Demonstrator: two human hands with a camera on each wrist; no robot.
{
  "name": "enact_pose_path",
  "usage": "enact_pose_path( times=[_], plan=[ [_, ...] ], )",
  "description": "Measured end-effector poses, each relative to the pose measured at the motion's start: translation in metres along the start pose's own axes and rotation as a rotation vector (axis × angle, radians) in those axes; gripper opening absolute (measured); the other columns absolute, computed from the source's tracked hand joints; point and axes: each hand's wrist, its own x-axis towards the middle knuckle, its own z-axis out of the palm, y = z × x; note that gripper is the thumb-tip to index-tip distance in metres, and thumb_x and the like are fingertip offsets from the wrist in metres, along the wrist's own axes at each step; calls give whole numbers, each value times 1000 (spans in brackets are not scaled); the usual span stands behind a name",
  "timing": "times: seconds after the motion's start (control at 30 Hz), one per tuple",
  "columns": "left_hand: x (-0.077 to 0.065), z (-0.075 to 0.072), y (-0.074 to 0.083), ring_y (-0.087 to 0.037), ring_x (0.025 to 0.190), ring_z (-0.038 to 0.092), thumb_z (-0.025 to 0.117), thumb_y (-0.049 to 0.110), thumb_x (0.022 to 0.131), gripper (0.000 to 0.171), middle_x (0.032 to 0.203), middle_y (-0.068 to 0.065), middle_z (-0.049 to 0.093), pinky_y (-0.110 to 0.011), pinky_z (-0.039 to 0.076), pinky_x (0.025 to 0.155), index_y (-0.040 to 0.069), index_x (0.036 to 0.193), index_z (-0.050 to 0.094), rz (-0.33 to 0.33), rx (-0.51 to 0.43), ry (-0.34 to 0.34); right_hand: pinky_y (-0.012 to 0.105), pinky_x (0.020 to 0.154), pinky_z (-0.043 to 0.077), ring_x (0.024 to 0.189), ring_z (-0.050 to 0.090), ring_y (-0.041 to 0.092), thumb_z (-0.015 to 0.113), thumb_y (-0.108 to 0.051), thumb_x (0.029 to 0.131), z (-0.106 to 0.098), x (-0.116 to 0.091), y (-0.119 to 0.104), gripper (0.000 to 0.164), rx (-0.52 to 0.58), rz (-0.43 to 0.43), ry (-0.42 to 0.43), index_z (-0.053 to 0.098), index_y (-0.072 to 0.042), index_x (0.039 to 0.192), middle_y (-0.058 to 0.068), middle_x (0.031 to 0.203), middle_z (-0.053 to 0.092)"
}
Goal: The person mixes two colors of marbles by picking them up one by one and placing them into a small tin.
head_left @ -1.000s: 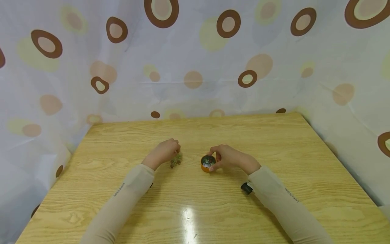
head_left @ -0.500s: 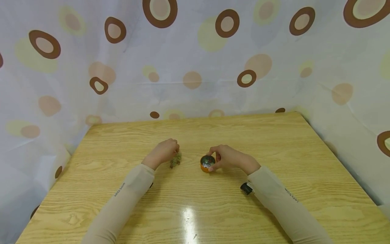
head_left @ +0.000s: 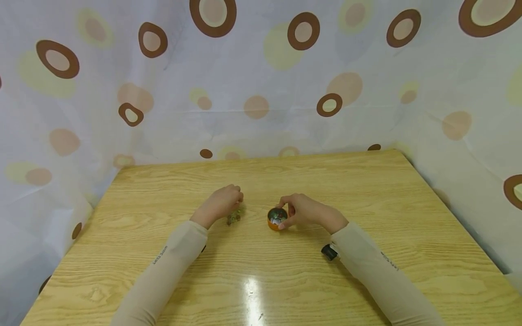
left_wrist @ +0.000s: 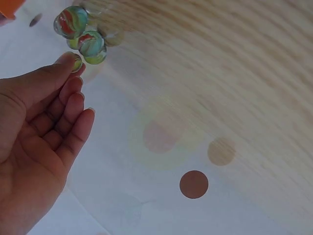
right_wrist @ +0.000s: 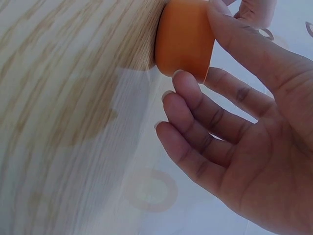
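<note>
My left hand point(head_left: 220, 203) is over the left middle of the table, thumb and forefinger pinching a clear glass marble point(left_wrist: 77, 63) with a yellow-green swirl. Several more marbles point(head_left: 234, 217) lie clustered just below those fingers; in the left wrist view they show red, yellow and blue-green swirls. To the right stands a small round orange bowl point(head_left: 273, 225), upright on the table, its inside dark and shiny with small coloured spots. My right hand point(head_left: 306, 210) grips the bowl's rim between thumb and fingers, the lower fingers loosely curled beside its wall in the right wrist view.
The wooden table point(head_left: 350, 181) ends at a white curtain point(head_left: 261, 81) with brown and beige spots, at the back and both sides. A black piece point(head_left: 329, 252) sits under the right wrist, beside the sleeve point(head_left: 379, 267). Glare brightens the table's front.
My left hand has shifted slightly to the right with the marble between its fingertips. My right hand stays on the orange bowl, which has not visibly moved.
</note>
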Motion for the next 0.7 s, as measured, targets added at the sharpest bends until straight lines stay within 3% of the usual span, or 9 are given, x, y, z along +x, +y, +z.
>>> enact_pose_path(
  times=[0.17,0.43,0.7],
  plan=[
    [-2,-10,13,-18,78,50,64,9,80,10,83,-4,55,-26,46,69,4,89,66,43,33,45,27,52,40,56,47,15,71,-32,72,0,0,-1,51,4,13,2,54,-9,115,2,67,53],
    [1,-19,36,-15,80,50,65,15,81,13,86,0,55,-24,45,72,8,92,66,118,79,107,27,50,39,55,46,15,72,-31,72,-1,2,-3,50,-2,28,-3,55,-9,112,4,67,53],
    [3,-20,59,-13,77,49,68,14,78,12,81,2,53,-22,44,72,10,88,66,273,120,190,26,49,38,55,46,15,72,-30,72,-2,1,-5,48,-13,12,-3,56,-6,111,4,66,53]
  ],
)
